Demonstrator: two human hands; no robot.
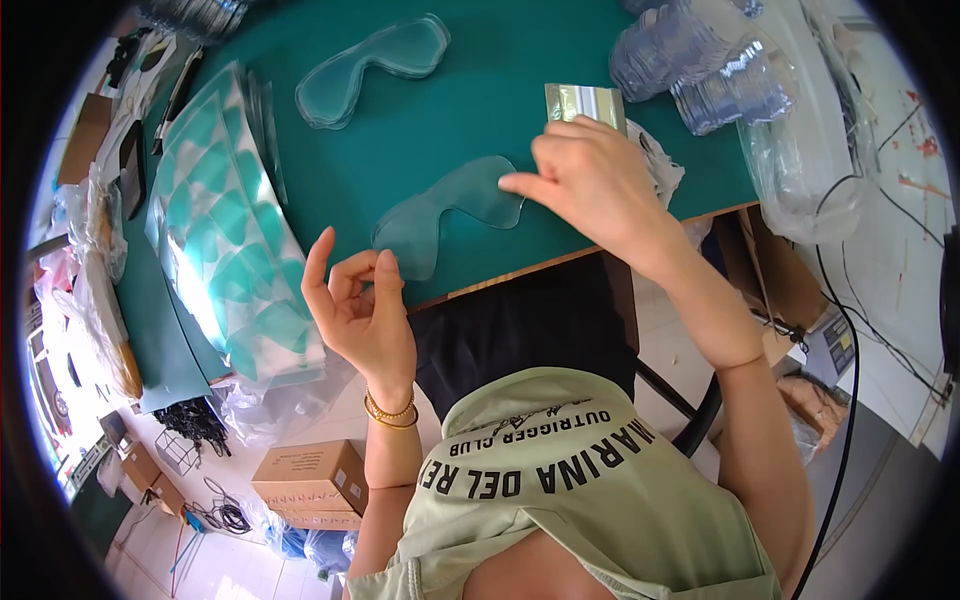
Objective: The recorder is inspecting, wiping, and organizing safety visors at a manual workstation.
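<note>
One clear, mask-shaped plastic sheet (485, 187) lies on the green table (480, 100) between the two hands I'm watching: two rounded lobes, narrower bridge, thin, faint shine along the edges, green showing straight through. I read the left hand (365, 320) as spread in a loose curl, thumb tip at the left lobe, contact can't tell; the right hand (600, 190) has its thumb held apart from bent fingers, tip at the right lobe. Similar clear sheets (335, 88) overlap farther up the table.
</note>
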